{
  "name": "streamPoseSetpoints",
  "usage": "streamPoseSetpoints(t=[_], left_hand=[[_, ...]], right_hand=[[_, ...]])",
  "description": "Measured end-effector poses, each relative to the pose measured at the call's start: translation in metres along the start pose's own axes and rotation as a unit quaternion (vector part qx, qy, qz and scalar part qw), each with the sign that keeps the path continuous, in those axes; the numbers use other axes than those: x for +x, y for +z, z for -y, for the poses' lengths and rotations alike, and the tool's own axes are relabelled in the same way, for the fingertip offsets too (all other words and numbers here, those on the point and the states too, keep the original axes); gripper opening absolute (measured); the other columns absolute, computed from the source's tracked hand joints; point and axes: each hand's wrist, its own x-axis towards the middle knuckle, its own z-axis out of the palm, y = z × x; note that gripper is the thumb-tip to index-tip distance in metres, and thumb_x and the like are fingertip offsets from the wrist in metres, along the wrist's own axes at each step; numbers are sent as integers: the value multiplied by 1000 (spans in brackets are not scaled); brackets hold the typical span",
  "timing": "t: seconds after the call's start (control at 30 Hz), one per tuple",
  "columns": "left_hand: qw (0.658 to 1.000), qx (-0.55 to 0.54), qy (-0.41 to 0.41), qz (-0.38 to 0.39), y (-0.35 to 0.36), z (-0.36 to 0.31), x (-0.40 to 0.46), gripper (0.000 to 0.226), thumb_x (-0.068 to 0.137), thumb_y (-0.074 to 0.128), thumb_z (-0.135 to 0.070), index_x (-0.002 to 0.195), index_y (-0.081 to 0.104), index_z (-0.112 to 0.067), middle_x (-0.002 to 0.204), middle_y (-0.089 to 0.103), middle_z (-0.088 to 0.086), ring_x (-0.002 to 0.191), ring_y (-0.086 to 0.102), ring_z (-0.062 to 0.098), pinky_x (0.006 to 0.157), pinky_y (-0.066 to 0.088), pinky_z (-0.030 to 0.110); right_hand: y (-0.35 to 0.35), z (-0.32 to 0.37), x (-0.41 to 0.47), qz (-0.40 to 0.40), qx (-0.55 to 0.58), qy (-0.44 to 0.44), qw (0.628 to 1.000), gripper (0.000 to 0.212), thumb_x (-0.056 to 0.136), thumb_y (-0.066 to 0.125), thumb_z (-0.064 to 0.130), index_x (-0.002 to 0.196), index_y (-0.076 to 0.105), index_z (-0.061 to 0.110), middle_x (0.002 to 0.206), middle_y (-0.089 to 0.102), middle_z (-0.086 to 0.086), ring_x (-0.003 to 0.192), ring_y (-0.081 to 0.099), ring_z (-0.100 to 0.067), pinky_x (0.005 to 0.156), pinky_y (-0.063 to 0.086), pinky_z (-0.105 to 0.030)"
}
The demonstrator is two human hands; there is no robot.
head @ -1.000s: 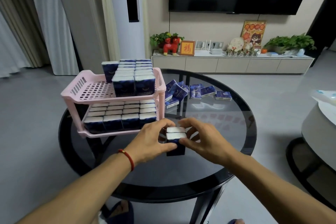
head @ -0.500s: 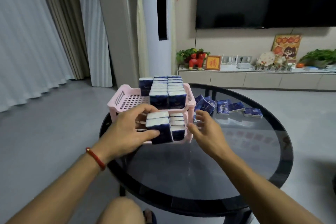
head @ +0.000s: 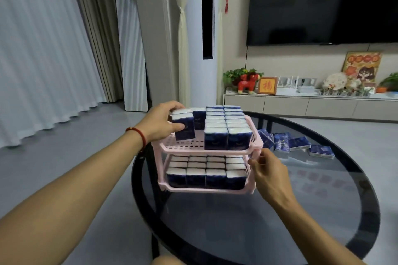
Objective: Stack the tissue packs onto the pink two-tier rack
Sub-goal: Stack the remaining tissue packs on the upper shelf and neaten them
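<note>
The left hand [head: 160, 121] clamps two navy tissue packs [head: 184, 125], now carried up from the glass table [head: 280, 211] over the pink rack's [head: 206, 150] upper tier; the right hand [head: 269, 175], loosely curled and empty, has released them beside the rack's post; only loose packs [head: 297, 144] behind remain.

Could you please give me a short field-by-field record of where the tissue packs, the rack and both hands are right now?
left hand: grips two held packs over the top tier's left side
right hand: beside the pink rack, right front post; contact unclear
top tier: two columns of packs on the right, one pack at back left
bottom tier: full
loose packs: on the glass table, right of rack
</note>
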Motion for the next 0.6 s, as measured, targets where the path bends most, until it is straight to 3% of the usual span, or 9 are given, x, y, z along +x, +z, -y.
streamPoseSetpoints(t=[0.17, 0.37, 0.47, 0.6], left_hand=[[1000, 0, 15, 9, 28, -6, 21, 44, 88, 76, -10, 128, 61, -22, 133, 52, -1, 116, 56, 17, 96, 48, 29], [999, 0, 38, 15, 47, -5, 35, 47, 91, 72, -5, 135, 59, -18, 136, 48, -9, 120, 48, 12, 97, 44, 23], [999, -5, 45, 23, 51, 2, 40, 55, 93, 70, -7, 144, 53, -21, 141, 52, -6, 130, 50, 15, 109, 49, 36], [995, 65, 61, 49, 48, 4, 46, 79, 85, 80, -10, 153, 41, -18, 152, 45, 1, 137, 44, 20, 114, 42, 35]], right_hand=[[-11, -4, -4, 12, -10, -16, 1000, 4, 101, 60, 23, 99, 62, 20, 89, 71, 10, 84, 67, -13, 71, 56, -37], [-11, -3, -5, 9, -25, -31, 999, 7, 102, 56, 26, 98, 58, 21, 85, 70, 8, 82, 67, -19, 73, 56, -45], [-12, -3, -6, 13, -32, -37, 999, 9, 103, 54, 28, 100, 58, 20, 87, 71, 6, 83, 68, -20, 74, 57, -47], [-13, -3, -6, 18, -37, -46, 998, 8, 103, 55, 27, 102, 56, 19, 88, 70, 5, 84, 67, -20, 74, 57, -45]])
